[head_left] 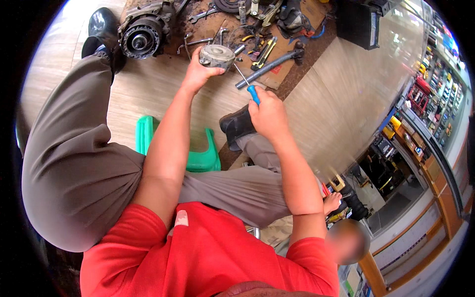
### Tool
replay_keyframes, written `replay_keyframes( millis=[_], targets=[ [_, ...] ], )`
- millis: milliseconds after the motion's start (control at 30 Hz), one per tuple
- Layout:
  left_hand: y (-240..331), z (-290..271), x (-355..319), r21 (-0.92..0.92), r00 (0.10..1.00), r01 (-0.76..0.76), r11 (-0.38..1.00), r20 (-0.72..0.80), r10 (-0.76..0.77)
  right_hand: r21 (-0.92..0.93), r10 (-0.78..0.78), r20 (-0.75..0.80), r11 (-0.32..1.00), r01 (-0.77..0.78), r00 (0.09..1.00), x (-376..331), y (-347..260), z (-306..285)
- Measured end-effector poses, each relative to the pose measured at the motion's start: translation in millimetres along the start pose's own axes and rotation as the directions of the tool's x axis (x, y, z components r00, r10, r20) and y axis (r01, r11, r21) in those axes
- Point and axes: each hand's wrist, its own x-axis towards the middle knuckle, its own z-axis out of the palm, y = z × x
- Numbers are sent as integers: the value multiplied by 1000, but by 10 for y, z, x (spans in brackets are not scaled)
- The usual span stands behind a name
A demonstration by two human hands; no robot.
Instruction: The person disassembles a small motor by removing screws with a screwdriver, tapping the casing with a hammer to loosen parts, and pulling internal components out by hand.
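My left hand (199, 75) is closed round a dirty, round grey metal motor part (217, 56), thumb along its near side. My right hand (269, 113) grips the blue handle of a screwdriver (254, 94). Its thin shaft slants up and left towards the part's right side; whether the tip touches it I cannot tell. Just beyond the screwdriver a hammer (277, 64) with a grey tube handle lies on the cardboard. Behind the part are metal wrenches (202, 16), a yellow cutter knife (267, 51) and yellow-handled pliers (252, 37).
A large greasy motor housing (143, 34) stands at the far left beside my shoe (102, 24). A green plastic stool (203, 159) is below my forearms. At the back right stands a black box (354, 24). Another person's hand (332, 202) shows at the lower right, near shelves.
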Motion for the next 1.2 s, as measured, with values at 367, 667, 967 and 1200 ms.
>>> replay_keyframes(
  millis=[367,667,967,1200],
  targets=[
    [-576,316,-310,116,942,-33,993,-329,70,-35,-23,86,999,26,996,35,-67,155],
    [-412,284,-259,-335,980,47,941,-167,-109,-31,-46,68,998,48,997,21,-59,165],
    [-155,244,-227,-595,938,229,770,-78,-339,-31,-54,66,998,56,996,8,-97,17],
    [230,57,-62,-549,828,546,633,238,-508,-18,-43,68,999,44,997,-54,-179,-321]
  ],
)
